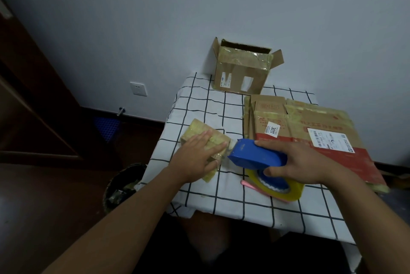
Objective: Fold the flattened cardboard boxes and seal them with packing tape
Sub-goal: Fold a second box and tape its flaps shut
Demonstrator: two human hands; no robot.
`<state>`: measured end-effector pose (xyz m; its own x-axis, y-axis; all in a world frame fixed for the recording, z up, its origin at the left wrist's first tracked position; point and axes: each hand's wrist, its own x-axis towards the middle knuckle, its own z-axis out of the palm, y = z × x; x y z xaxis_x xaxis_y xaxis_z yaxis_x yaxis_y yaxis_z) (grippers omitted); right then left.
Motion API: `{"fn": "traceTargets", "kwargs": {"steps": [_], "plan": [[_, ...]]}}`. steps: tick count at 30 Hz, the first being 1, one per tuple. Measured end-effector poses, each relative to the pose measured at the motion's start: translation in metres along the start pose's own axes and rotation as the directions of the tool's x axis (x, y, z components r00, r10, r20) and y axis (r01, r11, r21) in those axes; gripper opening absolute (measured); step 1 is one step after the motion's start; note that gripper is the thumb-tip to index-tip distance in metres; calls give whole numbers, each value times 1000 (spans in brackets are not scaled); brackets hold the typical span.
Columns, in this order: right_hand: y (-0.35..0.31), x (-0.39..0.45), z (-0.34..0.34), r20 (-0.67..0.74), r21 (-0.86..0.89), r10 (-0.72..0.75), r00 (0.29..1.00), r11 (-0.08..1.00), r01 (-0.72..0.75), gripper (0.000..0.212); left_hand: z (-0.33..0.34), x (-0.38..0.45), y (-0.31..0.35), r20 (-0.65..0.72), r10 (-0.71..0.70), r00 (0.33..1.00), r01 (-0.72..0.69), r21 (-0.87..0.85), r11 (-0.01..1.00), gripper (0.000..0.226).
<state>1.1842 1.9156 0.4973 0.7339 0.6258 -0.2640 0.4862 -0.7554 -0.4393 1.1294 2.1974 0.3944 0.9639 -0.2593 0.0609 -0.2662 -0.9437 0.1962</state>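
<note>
Small box [205, 140]: centre-left, near the bench [199, 100] left edge, long axis toward upper left.
Left hand [195, 158]: fingers straight, pressing it.
Right hand [297, 163]: fingers clamped round tape dispenser [250, 154], nose pointing left at box.
Room: bare cloth behind box.

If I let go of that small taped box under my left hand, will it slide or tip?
The small box lies low and flat on the tablecloth, so it probably won't tip. Its glossy tape wrap may slide easily. It likely feels light.

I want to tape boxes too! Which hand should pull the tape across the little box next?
The right hand, probably. It already grips the blue tape dispenser, whose front end sits right at the small box. The left hand lies flat on that box, holding it down.
</note>
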Motion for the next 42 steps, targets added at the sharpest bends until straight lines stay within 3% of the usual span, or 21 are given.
{"fn": "traceTargets", "kwargs": {"steps": [4,8,17,22,34,42], "plan": [[0,1,0,41,-60,19,999,998,-16,72,-2,2,5,-23,-10,1000,10,17,1000,58],[-4,11,4,93,-143,43,995,989,-29,74,13,8,16,-23,78,997,-76,73,994,63],[-8,2,-8,88,-89,66,994,994,-58,72,13,14,10,8,87,996,-87,36,996,54],[-18,19,-12,190,-131,127,974,986,-103,71,13,14,9,10,88,996,-88,1,996,56],[-79,99,-38,383,-415,214,899,909,-39,63,6,16,6,84,102,991,-91,-127,988,79],[-79,78,-32,347,-394,177,921,919,-28,61,4,14,9,60,100,993,-92,-124,988,74]]}}
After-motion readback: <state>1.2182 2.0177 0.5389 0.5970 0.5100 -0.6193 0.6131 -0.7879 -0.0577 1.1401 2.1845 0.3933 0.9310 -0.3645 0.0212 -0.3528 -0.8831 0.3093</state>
